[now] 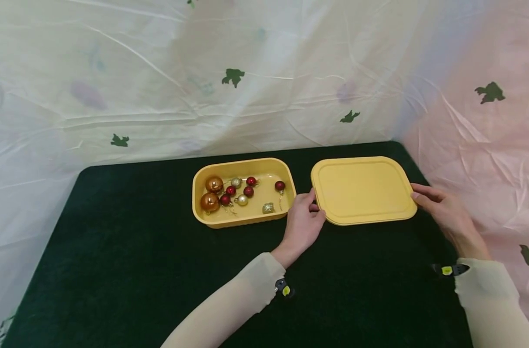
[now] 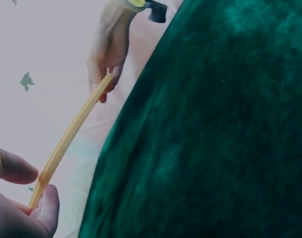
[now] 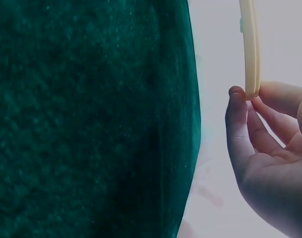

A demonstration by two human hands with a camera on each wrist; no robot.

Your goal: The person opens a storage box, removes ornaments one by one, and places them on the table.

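A flat yellow lid [image 1: 363, 191] with rounded corners is held between my two hands, raised off the table in both wrist views. My left hand [image 1: 302, 220] pinches its left edge, thumb and fingers on opposite faces in the left wrist view. At the opposite edge my right hand [image 1: 451, 217] pinches it; the right wrist view shows the fingertips around the lid's rim [image 3: 251, 59]. Just left of my left hand stands a yellow open box [image 1: 242, 222]. Inside lie two large copper baubles [image 1: 214, 184] and several small red [image 1: 279, 186], gold and silver baubles.
A dark green cloth [image 1: 134, 251] covers the table, whose right edge runs just under my right hand. Behind and to the right hangs a pale curtain [image 1: 286, 111] with green bird shapes. Each wrist wears a small dark strap device [image 1: 284, 288].
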